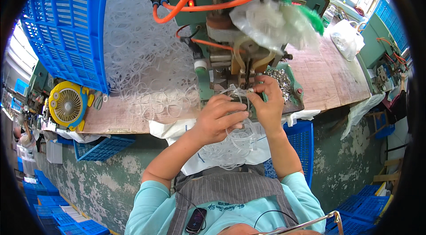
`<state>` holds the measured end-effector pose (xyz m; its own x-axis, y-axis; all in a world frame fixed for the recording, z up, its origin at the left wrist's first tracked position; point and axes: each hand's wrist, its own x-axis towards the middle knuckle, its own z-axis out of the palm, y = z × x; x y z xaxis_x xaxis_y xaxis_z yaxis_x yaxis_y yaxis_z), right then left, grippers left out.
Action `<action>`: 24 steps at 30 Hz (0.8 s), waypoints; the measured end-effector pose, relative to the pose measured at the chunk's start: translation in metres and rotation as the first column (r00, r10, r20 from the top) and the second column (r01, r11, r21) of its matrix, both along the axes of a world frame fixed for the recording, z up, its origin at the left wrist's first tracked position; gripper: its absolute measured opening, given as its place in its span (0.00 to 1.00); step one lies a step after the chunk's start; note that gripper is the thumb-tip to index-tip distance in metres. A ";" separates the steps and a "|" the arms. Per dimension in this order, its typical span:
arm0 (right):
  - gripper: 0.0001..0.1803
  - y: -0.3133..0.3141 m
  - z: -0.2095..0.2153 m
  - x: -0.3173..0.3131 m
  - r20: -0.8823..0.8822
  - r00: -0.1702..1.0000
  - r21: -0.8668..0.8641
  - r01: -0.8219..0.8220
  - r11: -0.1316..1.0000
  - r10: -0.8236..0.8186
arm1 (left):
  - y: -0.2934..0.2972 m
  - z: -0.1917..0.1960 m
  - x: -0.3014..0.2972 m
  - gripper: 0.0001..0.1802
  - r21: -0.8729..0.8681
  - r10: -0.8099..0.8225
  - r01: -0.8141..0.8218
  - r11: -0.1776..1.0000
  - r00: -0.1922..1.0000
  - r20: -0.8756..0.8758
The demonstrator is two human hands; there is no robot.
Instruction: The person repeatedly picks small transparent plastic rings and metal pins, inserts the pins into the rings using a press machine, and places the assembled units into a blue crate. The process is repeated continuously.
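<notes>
One clear piece is at the front of the press, between the hands. The left hand, fingers curled, pinches it. The right hand has thumb and forefinger close together beside it; whether they clamp anything, I cannot tell. Metal bits lie near the right hand.

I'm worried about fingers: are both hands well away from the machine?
No, the left hand and right hand are both up close to the front of the green machine.
</notes>
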<state>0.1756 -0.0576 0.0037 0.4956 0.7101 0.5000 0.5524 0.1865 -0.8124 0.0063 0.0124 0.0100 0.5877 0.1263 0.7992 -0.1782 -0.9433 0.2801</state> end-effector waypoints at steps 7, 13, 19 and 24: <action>0.25 0.016 0.006 -0.013 -0.142 0.990 0.064 0.016 0.998 -0.007 | -0.011 -0.006 0.001 0.14 0.014 -0.086 0.086 0.996 0.996 0.036; 0.27 0.018 0.005 -0.006 -0.243 0.964 0.101 -0.082 0.991 0.104 | -0.004 0.011 0.002 0.13 0.057 -0.044 0.038 0.998 0.992 0.114; 0.29 0.018 -0.002 -0.004 -0.291 0.949 0.157 -0.076 0.985 0.120 | 0.024 0.046 -0.007 0.07 -0.733 0.254 0.064 0.677 0.915 0.314; 0.30 0.027 -0.004 -0.009 -0.285 0.947 0.217 -0.090 0.972 0.151 | 0.020 0.047 -0.007 0.06 -0.461 0.215 -0.047 0.886 0.923 0.318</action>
